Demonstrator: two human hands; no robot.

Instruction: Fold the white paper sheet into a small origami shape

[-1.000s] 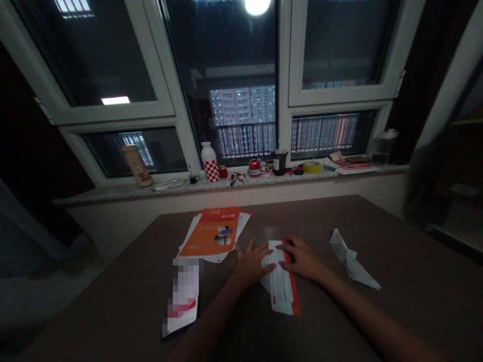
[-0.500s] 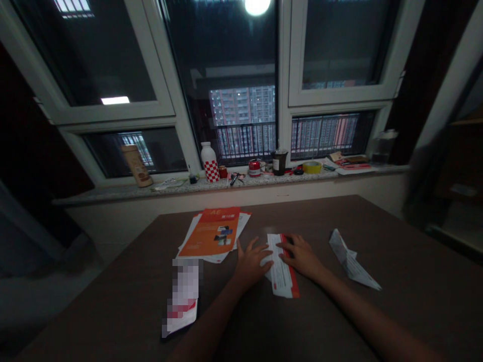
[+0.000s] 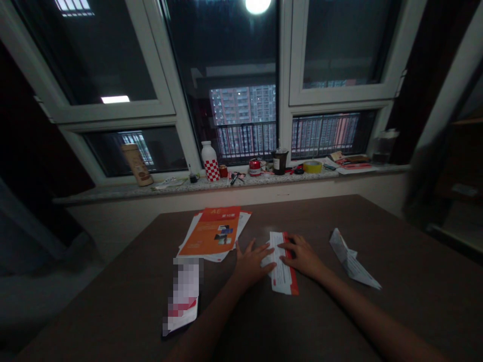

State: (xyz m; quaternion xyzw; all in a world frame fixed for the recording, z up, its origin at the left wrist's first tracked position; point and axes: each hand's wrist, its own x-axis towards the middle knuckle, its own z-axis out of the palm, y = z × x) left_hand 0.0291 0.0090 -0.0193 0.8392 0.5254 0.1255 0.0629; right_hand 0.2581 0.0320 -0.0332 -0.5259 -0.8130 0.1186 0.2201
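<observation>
2 hands' (image 3: 249, 265) fingers (image 3: 290, 246) on 1 paper strip (image 3: 282, 279), 1 folded pc. (image 3: 350, 262) nearby.

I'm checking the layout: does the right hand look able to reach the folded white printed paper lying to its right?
Probably yes: nothing visible stands between the right hand and the folded white paper, though that hand presently touches the red-edged white paper strip.
</observation>
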